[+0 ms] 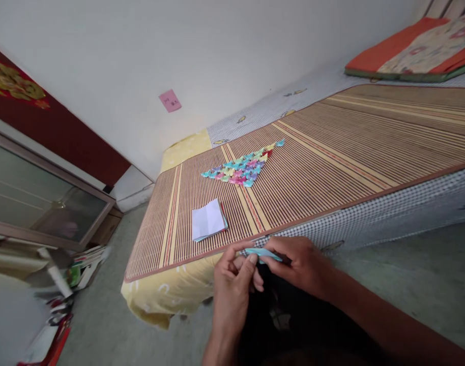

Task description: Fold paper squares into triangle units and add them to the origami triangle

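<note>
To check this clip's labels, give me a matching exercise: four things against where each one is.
1 blue folded paper
2 white paper stack
3 colourful folded pieces
4 pink note

a stuck on the wall
b in a triangle on the mat
c pinched between left hand and right hand
d near the mat's front edge

Pairs: 1-c, 2-d, 3-b, 4-a

A small light-blue folded paper (263, 254), thin and nearly level, sits just before the near edge of the striped mat (331, 152).
</note>
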Demonstrator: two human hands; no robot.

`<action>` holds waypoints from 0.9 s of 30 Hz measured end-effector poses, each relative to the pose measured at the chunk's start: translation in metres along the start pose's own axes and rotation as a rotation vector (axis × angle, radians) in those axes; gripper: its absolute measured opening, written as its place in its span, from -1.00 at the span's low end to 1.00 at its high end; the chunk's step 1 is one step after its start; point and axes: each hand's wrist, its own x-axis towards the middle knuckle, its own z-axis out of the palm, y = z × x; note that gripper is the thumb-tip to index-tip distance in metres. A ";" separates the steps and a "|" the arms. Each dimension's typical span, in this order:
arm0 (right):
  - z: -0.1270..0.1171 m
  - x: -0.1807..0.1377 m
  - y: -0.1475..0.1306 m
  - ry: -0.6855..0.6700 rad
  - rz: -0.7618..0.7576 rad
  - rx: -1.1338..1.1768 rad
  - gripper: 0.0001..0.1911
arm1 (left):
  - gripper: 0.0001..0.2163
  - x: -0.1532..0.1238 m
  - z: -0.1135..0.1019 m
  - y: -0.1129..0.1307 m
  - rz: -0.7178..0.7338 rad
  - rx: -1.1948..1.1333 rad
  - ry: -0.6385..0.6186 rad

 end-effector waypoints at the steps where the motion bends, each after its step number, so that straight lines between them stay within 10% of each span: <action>1: 0.000 0.000 0.001 -0.017 -0.030 -0.010 -0.78 | -0.76 0.000 0.000 0.001 -0.013 -0.009 -0.027; 27: 0.011 -0.001 -0.025 0.158 0.235 0.604 -0.86 | -0.85 -0.006 -0.001 -0.014 0.193 -0.023 0.269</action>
